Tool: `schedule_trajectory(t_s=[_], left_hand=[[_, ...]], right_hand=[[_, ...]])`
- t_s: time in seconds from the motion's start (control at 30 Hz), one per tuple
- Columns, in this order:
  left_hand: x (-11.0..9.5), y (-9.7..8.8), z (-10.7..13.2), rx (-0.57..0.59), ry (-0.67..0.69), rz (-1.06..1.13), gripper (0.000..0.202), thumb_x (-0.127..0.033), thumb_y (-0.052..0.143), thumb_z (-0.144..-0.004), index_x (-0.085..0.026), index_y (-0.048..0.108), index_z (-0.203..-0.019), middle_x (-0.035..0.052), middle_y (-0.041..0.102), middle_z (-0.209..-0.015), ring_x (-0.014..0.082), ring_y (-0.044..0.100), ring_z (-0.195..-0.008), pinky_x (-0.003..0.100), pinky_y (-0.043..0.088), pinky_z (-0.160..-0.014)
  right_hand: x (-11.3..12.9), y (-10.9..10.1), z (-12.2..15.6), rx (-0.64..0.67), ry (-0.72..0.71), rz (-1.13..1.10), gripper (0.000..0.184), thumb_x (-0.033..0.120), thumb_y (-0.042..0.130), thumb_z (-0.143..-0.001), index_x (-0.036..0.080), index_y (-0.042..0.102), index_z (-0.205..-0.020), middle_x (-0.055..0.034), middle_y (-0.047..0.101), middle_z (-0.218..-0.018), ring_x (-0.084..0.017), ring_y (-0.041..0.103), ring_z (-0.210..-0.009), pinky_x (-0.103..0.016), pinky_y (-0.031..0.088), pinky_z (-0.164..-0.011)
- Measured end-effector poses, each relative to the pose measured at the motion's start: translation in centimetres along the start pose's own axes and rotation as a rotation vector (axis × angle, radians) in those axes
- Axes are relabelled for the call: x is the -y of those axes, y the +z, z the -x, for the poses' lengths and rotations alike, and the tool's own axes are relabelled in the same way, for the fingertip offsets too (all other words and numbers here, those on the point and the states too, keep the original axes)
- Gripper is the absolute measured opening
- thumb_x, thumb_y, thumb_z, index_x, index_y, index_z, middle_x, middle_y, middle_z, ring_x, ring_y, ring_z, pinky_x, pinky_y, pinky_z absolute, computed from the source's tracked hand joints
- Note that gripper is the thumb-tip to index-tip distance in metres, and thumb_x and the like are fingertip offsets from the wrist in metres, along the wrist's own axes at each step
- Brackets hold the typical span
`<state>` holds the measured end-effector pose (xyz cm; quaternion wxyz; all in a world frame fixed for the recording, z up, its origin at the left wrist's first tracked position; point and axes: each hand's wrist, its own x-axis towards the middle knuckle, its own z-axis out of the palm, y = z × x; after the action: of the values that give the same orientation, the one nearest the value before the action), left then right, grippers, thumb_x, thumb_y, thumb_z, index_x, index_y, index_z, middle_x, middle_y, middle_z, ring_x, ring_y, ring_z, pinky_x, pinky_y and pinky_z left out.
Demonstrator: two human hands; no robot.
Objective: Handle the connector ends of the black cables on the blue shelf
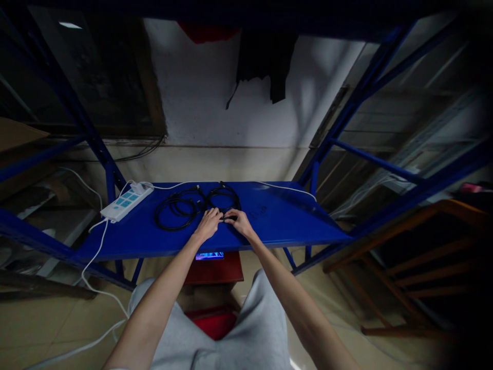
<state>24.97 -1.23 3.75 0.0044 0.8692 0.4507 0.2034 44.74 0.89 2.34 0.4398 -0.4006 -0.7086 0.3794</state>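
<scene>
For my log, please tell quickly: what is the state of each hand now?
Left hand: partly curled; its grip cannot be told.
Right hand: closed, holding a black cable.

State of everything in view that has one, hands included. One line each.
Right hand: pinching a black cable section
Left hand: fingers bent beside it, grip unclear
Left cable coil: loosely looped, lying on the blue shelf
Right cable coil: looped, partly hidden by the hands
Power strip: white plug inserted, power unclear
Screen below shelf edge: lit
Dark cloth: hanging
</scene>
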Motion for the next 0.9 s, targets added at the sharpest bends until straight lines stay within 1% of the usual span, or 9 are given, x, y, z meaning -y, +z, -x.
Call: schedule_trajectory(t_s=[0.1, 0.27, 0.47, 0.57, 0.7, 0.8, 0.9], left_hand=[[-0.1, -0.1, 0.1, 0.003, -0.003, 0.012, 0.016, -0.014, 0.047, -0.098, -0.020, 0.060, -0.103, 0.0081, 0.057, -0.108, 0.0239, 0.053, -0.106, 0.038, 0.044, -0.093], [-0.3, 0.0, 0.2, 0.001, -0.007, 0.018, 0.017, -0.012, 0.047, -0.098, -0.020, 0.060, -0.106, 0.0078, 0.057, -0.107, 0.0234, 0.052, -0.106, 0.038, 0.044, -0.095], [-0.4, -0.1, 0.1, 0.023, 0.002, -0.002, 0.016, -0.013, 0.047, -0.098, -0.021, 0.059, -0.105, 0.0074, 0.057, -0.105, 0.0236, 0.051, -0.104, 0.039, 0.043, -0.096], [-0.4, -0.2, 0.1, 0.034, 0.004, -0.015, 0.017, -0.012, 0.048, -0.097, -0.021, 0.059, -0.107, 0.0074, 0.057, -0.106, 0.0237, 0.051, -0.106, 0.039, 0.043, -0.096], [-0.6, -0.1, 0.2, 0.036, 0.010, -0.035, 0.014, -0.016, 0.049, -0.098, -0.020, 0.058, -0.108, 0.0082, 0.058, -0.110, 0.0247, 0.051, -0.109, 0.040, 0.043, -0.096], [-0.6, -0.1, 0.3, 0.040, -0.001, -0.028, 0.014, -0.017, 0.051, -0.098, -0.020, 0.058, -0.109, 0.0082, 0.059, -0.111, 0.0248, 0.052, -0.111, 0.040, 0.042, -0.097], [-0.6, 0.0, 0.4, 0.051, -0.029, -0.034, 0.014, -0.018, 0.049, -0.098, -0.020, 0.058, -0.108, 0.0086, 0.059, -0.111, 0.0251, 0.052, -0.110, 0.040, 0.042, -0.096]], right_hand=[[-0.4, 0.1, 0.1, -0.009, -0.010, 0.007, 0.020, 0.030, 0.077, -0.075, 0.019, 0.071, -0.090, -0.0088, 0.074, -0.097, -0.025, 0.072, -0.094, -0.037, 0.055, -0.090], [-0.9, 0.0, 0.3, -0.017, -0.011, 0.033, 0.031, 0.033, 0.080, -0.076, 0.020, 0.071, -0.102, -0.0083, 0.075, -0.098, -0.026, 0.073, -0.095, -0.037, 0.055, -0.089], [-0.7, -0.2, 0.3, -0.017, -0.056, 0.055, 0.022, 0.036, 0.079, -0.080, 0.020, 0.073, -0.095, -0.0095, 0.075, -0.097, -0.027, 0.073, -0.093, -0.039, 0.055, -0.091], [-1.0, -0.2, 0.3, -0.008, -0.066, 0.048, 0.022, 0.036, 0.080, -0.079, 0.020, 0.074, -0.093, -0.0100, 0.076, -0.097, -0.027, 0.073, -0.094, -0.039, 0.055, -0.091], [-1.3, 0.1, 0.4, -0.010, -0.050, -0.014, 0.025, 0.036, 0.082, -0.075, 0.020, 0.073, -0.092, -0.0093, 0.076, -0.095, -0.027, 0.074, -0.093, -0.038, 0.056, -0.089], [-1.2, 0.3, 0.4, -0.004, -0.044, -0.019, 0.022, 0.035, 0.080, -0.076, 0.019, 0.072, -0.089, -0.0083, 0.076, -0.094, -0.026, 0.074, -0.090, -0.037, 0.057, -0.088], [-0.9, 0.3, 0.4, 0.016, -0.051, 0.014, 0.020, 0.031, 0.078, -0.076, 0.019, 0.072, -0.091, -0.0081, 0.076, -0.096, -0.025, 0.074, -0.091, -0.037, 0.056, -0.088]])
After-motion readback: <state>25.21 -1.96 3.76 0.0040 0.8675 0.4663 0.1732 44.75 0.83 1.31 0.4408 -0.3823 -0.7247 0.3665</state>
